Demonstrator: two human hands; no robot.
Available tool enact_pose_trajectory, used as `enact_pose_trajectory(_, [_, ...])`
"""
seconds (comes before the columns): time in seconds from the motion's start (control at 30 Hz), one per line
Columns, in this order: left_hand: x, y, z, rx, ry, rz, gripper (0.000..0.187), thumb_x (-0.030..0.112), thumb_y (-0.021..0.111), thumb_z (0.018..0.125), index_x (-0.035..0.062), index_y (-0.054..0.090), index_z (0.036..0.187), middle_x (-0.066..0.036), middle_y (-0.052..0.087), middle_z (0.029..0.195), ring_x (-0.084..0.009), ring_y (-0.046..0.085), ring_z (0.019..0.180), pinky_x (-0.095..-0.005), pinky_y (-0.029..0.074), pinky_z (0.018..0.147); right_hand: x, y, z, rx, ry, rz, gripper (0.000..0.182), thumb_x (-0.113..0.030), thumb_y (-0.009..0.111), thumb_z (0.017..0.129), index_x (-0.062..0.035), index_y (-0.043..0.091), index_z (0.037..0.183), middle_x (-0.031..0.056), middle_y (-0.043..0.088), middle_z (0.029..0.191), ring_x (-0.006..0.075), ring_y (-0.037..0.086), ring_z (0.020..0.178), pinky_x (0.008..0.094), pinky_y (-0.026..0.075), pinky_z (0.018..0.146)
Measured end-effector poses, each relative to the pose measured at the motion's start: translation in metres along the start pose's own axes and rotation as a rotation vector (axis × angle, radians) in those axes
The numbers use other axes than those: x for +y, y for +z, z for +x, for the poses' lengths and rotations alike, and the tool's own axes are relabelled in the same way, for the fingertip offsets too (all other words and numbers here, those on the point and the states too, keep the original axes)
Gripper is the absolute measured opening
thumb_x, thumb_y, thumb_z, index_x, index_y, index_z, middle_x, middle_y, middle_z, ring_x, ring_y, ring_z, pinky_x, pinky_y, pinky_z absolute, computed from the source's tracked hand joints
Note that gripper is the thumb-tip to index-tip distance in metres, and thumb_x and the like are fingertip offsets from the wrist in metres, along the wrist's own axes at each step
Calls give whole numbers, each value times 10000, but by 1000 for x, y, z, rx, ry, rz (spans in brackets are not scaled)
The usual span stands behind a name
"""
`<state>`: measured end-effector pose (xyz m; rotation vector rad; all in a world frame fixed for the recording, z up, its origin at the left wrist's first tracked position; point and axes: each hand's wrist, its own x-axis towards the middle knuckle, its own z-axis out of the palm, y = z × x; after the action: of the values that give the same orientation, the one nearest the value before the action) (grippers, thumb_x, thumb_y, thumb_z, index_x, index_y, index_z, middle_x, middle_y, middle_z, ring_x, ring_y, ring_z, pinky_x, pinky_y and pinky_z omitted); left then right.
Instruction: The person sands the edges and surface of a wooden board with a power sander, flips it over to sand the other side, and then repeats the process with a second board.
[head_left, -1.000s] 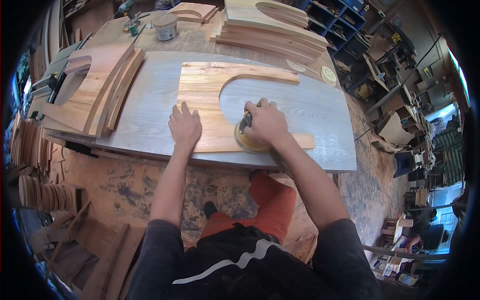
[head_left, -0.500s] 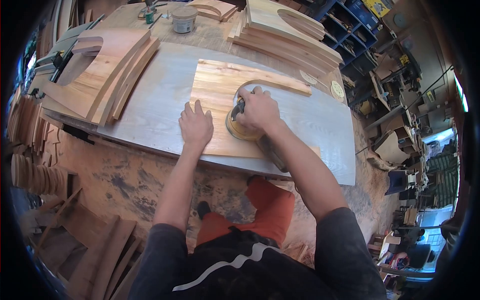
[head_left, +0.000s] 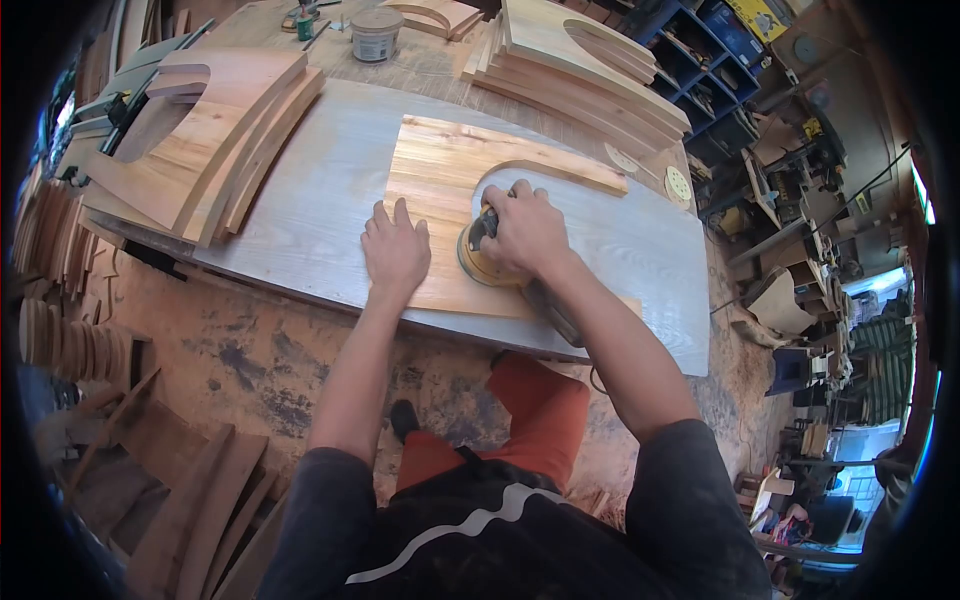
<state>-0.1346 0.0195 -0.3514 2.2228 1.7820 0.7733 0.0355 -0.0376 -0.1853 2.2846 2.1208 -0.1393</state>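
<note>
A U-shaped, pale wooden panel [head_left: 440,160] with a curved cutout lies flat on a grey board [head_left: 300,180]. My left hand [head_left: 396,250] rests on the panel's near left part, palm down, with its fingers slightly spread. My right hand [head_left: 527,230] is wrapped over the top of a yellow and black orbital sander [head_left: 478,262]. The sander's round base sits on the panel's near arm, beside the cutout. A dark attachment [head_left: 555,312] extends from the sander toward me, partly under my right forearm.
Cut wooden panels are stacked on the left [head_left: 235,130] and at the back right [head_left: 580,80]. A plastic tub [head_left: 375,35] stands at the back. Sanding discs [head_left: 678,183] lie at the right edge. Curved wooden pieces [head_left: 190,510] stand at lower left.
The sander and my right hand have shifted slightly toward me and to the right across the panel. My left hand stays in nearly the same place. The whole view has shifted a little.
</note>
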Motion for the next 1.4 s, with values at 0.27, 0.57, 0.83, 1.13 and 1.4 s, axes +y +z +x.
enact_pose_trajectory(0.27, [-1, 11, 1, 63, 25, 43, 574, 353, 661, 1016, 21, 553, 1472, -302, 522, 1475, -452, 584, 1192, -563, 477, 1006, 17, 2, -59, -50, 15, -6, 514, -279, 781, 793, -175, 664, 1282, 219, 624, 1232, 451, 651, 1130, 543, 625, 876])
enact_pose_trajectory(0.57, [6, 6, 1, 51, 20, 49, 585, 360, 661, 1017, 15, 550, 1476, -302, 521, 1469, -456, 592, 1181, -566, 478, 1004, 19, 5, -64, -16, 2, -1, 490, -272, 781, 786, -159, 674, 1251, 222, 637, 1194, 467, 661, 1087, 547, 623, 857])
enact_pose_trajectory(0.83, [7, 2, 5, 12, -3, 33, 594, 366, 660, 1023, 13, 544, 1487, -308, 508, 1474, -456, 577, 1209, -560, 470, 1018, 22, 1, -32, -13, -13, -18, 521, -278, 785, 786, -162, 664, 1280, 234, 641, 1187, 469, 663, 1089, 551, 619, 873])
enact_pose_trajectory(1.13, [5, 5, 0, 23, -1, 22, 611, 370, 669, 1017, 13, 537, 1496, -305, 498, 1496, -450, 572, 1215, -552, 457, 1037, 10, -2, 7, -16, 23, 8, 540, -258, 780, 792, -147, 661, 1308, 252, 644, 1256, 492, 668, 1125, 555, 613, 915])
enact_pose_trajectory(1.4, [8, -3, 1, -39, -24, 24, 612, 349, 689, 1009, 17, 540, 1501, -304, 483, 1509, -418, 559, 1252, -522, 449, 1069, 13, -5, 50, -70, 110, 17, 605, -254, 758, 808, -146, 633, 1390, 248, 639, 1325, 472, 665, 1212, 526, 598, 991])
